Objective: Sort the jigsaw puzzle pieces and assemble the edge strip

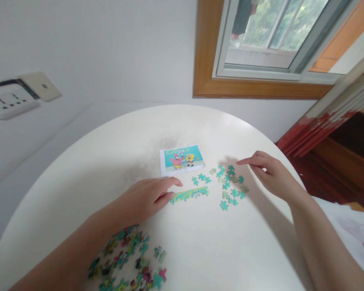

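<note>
My left hand rests at the left end of a joined strip of jigsaw puzzle pieces. Its thumb touches that end, and the index finger reaches out just above, apart from the thumb. To the right, my right hand hovers with its index finger stretched toward loose teal puzzle pieces; its other fingers are partly curled and nothing shows in them. A few teal pieces lie between the strip and a reference picture card of cartoon figures.
A heap of mixed, colourful puzzle pieces lies under and beside my left forearm. The round white table stands close to a wall with a power socket. A wood-framed window and a red-and-white curtain are beyond its edge.
</note>
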Action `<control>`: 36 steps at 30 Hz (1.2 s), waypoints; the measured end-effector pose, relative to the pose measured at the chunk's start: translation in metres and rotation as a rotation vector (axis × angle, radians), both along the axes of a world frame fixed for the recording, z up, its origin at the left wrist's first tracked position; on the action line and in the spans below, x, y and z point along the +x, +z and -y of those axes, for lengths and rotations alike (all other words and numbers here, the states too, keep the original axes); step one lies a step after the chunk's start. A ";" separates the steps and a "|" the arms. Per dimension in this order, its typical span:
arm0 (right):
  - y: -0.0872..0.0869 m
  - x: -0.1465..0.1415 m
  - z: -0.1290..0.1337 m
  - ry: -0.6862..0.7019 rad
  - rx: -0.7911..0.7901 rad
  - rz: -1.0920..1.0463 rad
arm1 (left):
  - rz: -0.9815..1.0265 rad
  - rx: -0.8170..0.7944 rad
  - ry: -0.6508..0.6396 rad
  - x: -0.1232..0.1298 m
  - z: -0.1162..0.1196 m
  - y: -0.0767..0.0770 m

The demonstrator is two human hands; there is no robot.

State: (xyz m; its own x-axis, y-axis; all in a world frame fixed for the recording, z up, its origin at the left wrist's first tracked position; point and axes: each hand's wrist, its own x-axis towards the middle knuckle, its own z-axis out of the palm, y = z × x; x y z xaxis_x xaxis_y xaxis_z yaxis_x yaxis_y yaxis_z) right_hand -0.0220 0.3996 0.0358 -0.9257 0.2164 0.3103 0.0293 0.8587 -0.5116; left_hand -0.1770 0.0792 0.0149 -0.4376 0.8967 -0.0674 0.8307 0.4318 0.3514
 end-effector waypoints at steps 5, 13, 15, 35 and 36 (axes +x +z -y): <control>-0.006 -0.003 0.004 0.062 -0.031 0.028 | 0.006 0.022 -0.015 -0.001 0.001 -0.003; -0.015 -0.011 0.019 0.175 -0.019 0.098 | 0.011 0.022 -0.011 0.000 0.001 -0.001; -0.015 -0.012 0.020 0.188 -0.022 0.106 | 0.010 0.014 -0.012 0.000 0.000 0.000; -0.018 -0.004 -0.020 -0.003 -0.027 0.144 | -0.014 0.013 -0.017 -0.001 0.001 -0.003; -0.019 -0.003 -0.019 -0.006 -0.021 0.178 | -0.012 0.008 -0.015 0.000 0.001 -0.002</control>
State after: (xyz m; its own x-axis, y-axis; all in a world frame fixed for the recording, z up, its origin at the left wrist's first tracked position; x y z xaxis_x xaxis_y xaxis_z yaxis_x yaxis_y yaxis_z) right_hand -0.0255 0.4187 0.0173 -0.9641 0.2274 0.1371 0.1264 0.8472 -0.5161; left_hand -0.1775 0.0786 0.0127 -0.4250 0.9035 -0.0548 0.8413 0.4166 0.3445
